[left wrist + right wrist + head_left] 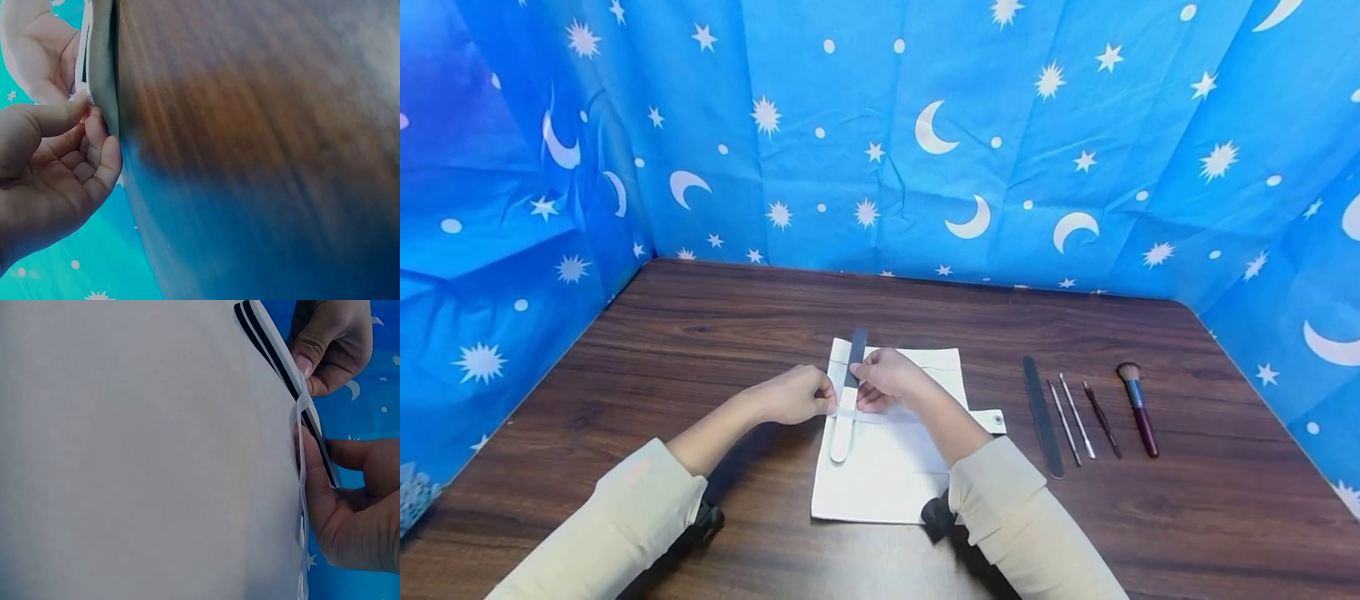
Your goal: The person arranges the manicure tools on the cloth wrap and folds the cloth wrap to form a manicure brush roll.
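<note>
A white-and-dark nail file (842, 440) lies lengthwise over the left side of a white cloth pouch (887, 483), with a thin elastic band (304, 400) crossing it. In the right wrist view the file's edge shows two dark layers. My right hand (887, 375) holds the file near its dark half, a finger lying by the elastic. On the other side, my left hand (797, 394) pinches the elastic at the pouch's left edge with thumb and index finger. The left wrist view shows that pinch side-on at the pouch edge (103, 69).
Right of the pouch lie a dark nail file (1042, 417), two slim metal tools (1077, 417), dark red tweezers (1101, 417) and a makeup brush (1138, 408). A snap tab (988, 422) sticks out from the pouch. Blue star-patterned cloth (880, 125) hangs behind the wooden table (715, 333).
</note>
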Demonstrator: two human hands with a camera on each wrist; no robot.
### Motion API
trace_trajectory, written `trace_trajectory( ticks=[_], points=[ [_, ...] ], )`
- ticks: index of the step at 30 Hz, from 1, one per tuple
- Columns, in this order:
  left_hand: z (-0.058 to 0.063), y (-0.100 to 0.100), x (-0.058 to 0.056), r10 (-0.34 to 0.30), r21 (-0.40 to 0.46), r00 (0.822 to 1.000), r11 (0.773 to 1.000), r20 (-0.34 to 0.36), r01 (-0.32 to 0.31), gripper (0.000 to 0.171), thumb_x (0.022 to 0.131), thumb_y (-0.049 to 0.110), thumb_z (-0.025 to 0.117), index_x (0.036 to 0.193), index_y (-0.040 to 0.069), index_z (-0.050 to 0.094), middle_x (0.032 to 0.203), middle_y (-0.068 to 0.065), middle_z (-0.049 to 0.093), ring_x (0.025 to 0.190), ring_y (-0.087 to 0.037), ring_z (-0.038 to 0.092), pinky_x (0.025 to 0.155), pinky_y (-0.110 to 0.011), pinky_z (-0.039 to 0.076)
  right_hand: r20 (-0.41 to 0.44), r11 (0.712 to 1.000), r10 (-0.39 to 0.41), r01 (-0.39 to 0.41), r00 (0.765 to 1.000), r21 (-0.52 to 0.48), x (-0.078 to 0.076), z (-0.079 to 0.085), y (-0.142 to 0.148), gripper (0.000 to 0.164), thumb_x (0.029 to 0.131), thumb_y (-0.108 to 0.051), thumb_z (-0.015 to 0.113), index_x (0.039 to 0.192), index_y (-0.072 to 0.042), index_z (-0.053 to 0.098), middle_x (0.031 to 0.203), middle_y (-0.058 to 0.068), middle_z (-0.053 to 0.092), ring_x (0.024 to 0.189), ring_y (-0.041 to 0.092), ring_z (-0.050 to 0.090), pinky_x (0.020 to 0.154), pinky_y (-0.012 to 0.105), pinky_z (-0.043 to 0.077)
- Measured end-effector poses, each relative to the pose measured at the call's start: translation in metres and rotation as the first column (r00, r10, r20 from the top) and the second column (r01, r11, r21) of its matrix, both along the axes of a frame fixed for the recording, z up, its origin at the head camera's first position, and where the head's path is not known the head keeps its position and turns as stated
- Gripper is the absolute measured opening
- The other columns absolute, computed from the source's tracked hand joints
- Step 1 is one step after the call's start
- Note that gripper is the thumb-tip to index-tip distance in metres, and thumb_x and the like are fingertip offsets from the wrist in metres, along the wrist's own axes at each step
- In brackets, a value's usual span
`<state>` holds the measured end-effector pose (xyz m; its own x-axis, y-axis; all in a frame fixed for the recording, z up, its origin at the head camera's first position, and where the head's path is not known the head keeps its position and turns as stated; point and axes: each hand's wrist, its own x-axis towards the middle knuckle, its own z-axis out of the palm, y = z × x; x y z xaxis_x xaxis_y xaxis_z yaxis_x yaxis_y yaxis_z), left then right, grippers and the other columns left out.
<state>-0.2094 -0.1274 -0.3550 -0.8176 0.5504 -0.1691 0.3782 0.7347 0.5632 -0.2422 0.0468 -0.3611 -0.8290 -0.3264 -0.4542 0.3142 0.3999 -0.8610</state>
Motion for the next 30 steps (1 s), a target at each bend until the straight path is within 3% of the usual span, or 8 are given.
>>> trace_trajectory(
  ticks=[6,13,19,25,30],
  points=[
    [0.003,0.001,0.0,-0.007,-0.008,1.0,1.0,-0.018,0.007,0.01,0.089,0.007,0.059,0.081,0.006,0.065,0.07,0.002,0.057,0.055,-0.009,0.042,0.054,-0.023,0.036,-0.061,0.989,0.085,-0.077,0.994,0.125,0.002,0.003,0.001,0.02,0.092,-0.017,0.057,0.079,-0.002,0.057,0.065,0.008,0.058,0.055,0.014,0.056,0.055,0.023,0.05],
    [0.002,0.001,0.001,-0.016,-0.029,0.999,0.999,-0.031,0.015,0.01,0.089,0.007,0.059,0.082,0.005,0.066,0.07,0.002,0.057,0.055,-0.009,0.043,0.055,-0.023,0.037,-0.129,0.94,0.231,-0.187,0.964,0.286,0.005,0.003,0.004,0.024,0.089,-0.02,0.06,0.071,-0.004,0.06,0.062,0.004,0.056,0.056,0.013,0.053,0.052,0.022,0.046],
    [0.002,0.001,-0.001,-0.022,-0.036,1.0,0.999,-0.013,0.021,0.01,0.087,0.007,0.06,0.08,0.006,0.065,0.069,0.003,0.056,0.057,-0.009,0.043,0.056,-0.023,0.037,-0.249,0.897,0.285,-0.166,0.926,0.409,0.012,0.016,0.01,0.024,0.088,-0.028,0.062,0.079,-0.005,0.063,0.064,0.005,0.06,0.057,0.014,0.056,0.056,0.025,0.049],
    [0.007,0.007,-0.006,-0.04,-0.04,0.999,0.998,-0.027,0.039,0.012,0.086,0.008,0.061,0.075,0.008,0.065,0.065,0.003,0.055,0.052,-0.008,0.04,0.051,-0.021,0.034,-0.389,0.932,0.235,-0.093,0.891,0.349,0.033,0.044,0.044,0.022,0.09,-0.025,0.059,0.096,-0.004,0.063,0.074,0.009,0.063,0.065,0.02,0.062,0.06,0.03,0.05],
    [0.013,0.026,-0.011,-0.035,-0.001,0.998,0.999,-0.061,0.035,0.009,0.085,0.009,0.063,0.078,0.007,0.068,0.065,0.004,0.058,0.052,-0.007,0.046,0.05,-0.02,0.038,-0.417,0.959,0.128,-0.004,0.9,0.284,0.038,0.056,0.098,0.029,0.093,-0.023,0.056,0.108,0.001,0.06,0.081,0.013,0.061,0.071,0.024,0.061,0.066,0.034,0.052]
  ],
)
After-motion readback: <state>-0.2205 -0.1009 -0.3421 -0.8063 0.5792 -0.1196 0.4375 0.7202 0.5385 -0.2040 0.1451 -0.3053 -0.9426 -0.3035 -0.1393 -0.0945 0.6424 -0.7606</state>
